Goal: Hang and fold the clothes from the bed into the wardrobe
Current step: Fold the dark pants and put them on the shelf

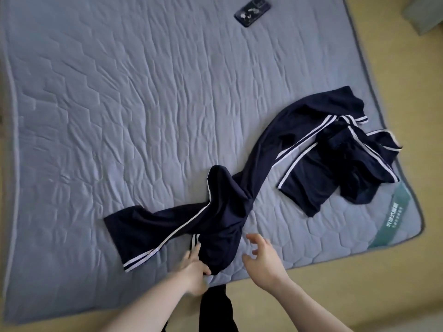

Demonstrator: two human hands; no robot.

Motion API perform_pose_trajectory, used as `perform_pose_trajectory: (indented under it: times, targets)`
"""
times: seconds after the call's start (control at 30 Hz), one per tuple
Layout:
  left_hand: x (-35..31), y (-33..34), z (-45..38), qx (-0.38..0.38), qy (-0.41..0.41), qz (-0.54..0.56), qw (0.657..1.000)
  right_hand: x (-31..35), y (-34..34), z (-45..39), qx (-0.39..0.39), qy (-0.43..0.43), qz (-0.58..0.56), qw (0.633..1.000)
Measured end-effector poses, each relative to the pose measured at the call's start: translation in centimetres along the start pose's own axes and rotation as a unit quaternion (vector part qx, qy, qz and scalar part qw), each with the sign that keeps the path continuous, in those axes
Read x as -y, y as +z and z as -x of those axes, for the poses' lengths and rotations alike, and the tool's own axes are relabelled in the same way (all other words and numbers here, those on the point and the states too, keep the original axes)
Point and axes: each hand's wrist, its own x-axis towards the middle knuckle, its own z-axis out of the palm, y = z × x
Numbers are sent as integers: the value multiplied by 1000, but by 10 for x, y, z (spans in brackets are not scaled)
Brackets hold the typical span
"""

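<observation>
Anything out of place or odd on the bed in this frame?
Yes: a phone lies on the mattress near its far edge, away from the clothes. The trousers lie twisted and bunched where the left hand grips them; the right hand hovers open.

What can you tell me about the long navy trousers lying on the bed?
The navy trousers are dark, soft-looking fabric with white side stripes. They lie crumpled and twisted across the quilted blue mattress, running from its near edge toward a second navy garment on the right, which they appear to touch. The left hand grips them at the near end; the right hand hovers open beside them.
</observation>
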Motion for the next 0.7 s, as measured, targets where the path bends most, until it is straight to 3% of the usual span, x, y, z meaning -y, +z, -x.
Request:
perform_pose_trajectory:
  times: [0.2,0.33,0.5,0.7]
  targets:
    - [3,17,-23,12,5,-53,998,-15,15,-20,-11,-13,-21,1000]
    - [0,10,5,-101,55,35,993,-7,7,-11,-16,-11,-10,1000]
    - [2,-41,74,-271,123,212,931,14,-5,13,16,-28,19,999]
    - [-12,-131,157,-286,195,331,878,74,-10,51,44,-117,9,992]
